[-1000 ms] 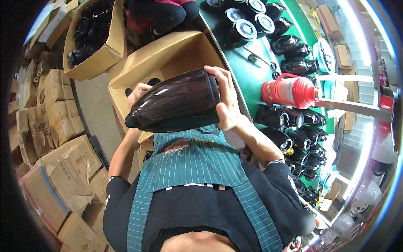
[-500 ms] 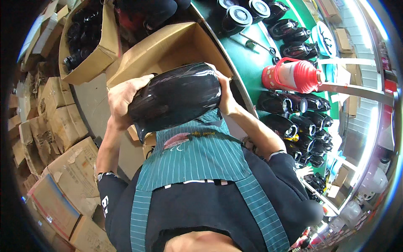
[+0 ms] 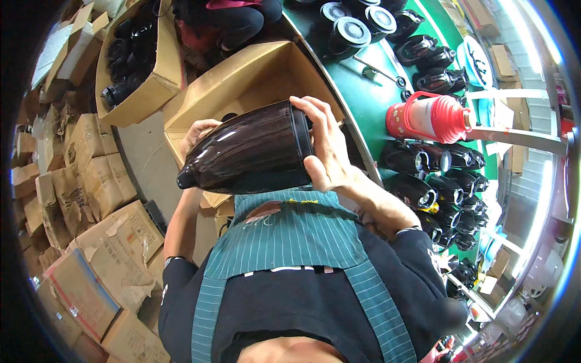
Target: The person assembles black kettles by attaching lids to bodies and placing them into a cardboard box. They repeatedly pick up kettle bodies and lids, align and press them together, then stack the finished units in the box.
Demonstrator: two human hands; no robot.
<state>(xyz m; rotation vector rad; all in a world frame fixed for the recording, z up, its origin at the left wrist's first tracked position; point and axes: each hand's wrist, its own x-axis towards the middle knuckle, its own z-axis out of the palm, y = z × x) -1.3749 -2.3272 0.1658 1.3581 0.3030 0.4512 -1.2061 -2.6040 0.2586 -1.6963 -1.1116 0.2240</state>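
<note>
A glossy black thermos jug (image 3: 248, 150) lies sideways between my hands, above my apron, its spout end to the left and its ringed base to the right. My right hand (image 3: 327, 145) grips the base end, with the thumb below and fingers over the rim. My left hand (image 3: 198, 134) holds the far side near the spout end; most of its fingers are hidden behind the jug. Just beyond stands an open cardboard box (image 3: 209, 78), its visible inner walls bare.
Another carton (image 3: 166, 78) at the far left holds several black jugs. On the green workbench (image 3: 363, 91) at the right are a red thermos (image 3: 426, 117) and rows of black jugs (image 3: 417, 187). Stacked cartons (image 3: 109, 242) line the left side. A crouching person (image 3: 242, 24) is at the far end.
The jug has turned so its ringed base shows at the right and its spout end points left. My right hand has shifted round the base; my left has slipped further behind the jug.
</note>
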